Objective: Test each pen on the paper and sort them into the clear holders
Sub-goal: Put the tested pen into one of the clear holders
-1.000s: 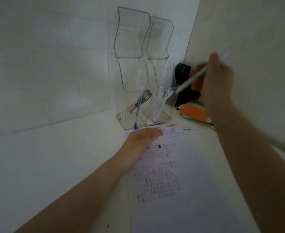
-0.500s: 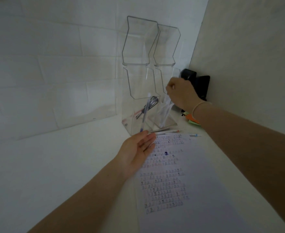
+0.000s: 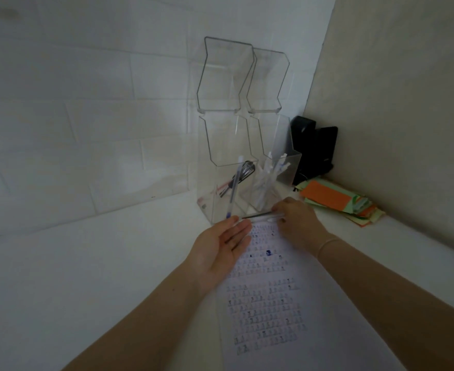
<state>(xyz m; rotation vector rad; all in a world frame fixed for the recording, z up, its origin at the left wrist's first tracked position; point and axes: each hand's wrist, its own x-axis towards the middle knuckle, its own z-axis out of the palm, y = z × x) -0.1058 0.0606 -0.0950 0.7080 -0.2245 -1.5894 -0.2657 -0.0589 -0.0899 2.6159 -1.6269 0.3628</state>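
A: The fingers [image 3: 238,232] of the left hand [image 3: 220,250] lie straight and loose, palm turned up, holding nothing; their tips rest on the top left corner of the paper [image 3: 271,303]. I read that as pinning the sheet flat so a test stroke will not drag it

B: And just past those tips?

A: The left clear holder [image 3: 222,194], with a blue-tipped pen [image 3: 234,190] leaning in it, nib down, and a dark pen with a red one slanted behind. Next to it, touching, the right clear holder [image 3: 272,180] carries several pale pens standing upright. Two bins side by side suggest one for pens that write and one for those that do not, though which is which I cannot tell

B: What about the pens not yet sorted?

A: They lie on the white desk [image 3: 113,263] along the paper's top edge, right in front of the holders: a thin dark pen [image 3: 255,216] and a pale one [image 3: 270,218] beside it. Kept there, they are close to both sheet and bins

B: And the other hand?

A: The right hand [image 3: 297,226] is down on them, fingers curled onto the pale pen's right end, seemingly pinching it to lift. Whether the grip is complete is hard to see. Farther right sit a stack of coloured paper [image 3: 338,203] and a black object [image 3: 314,151] in the corner
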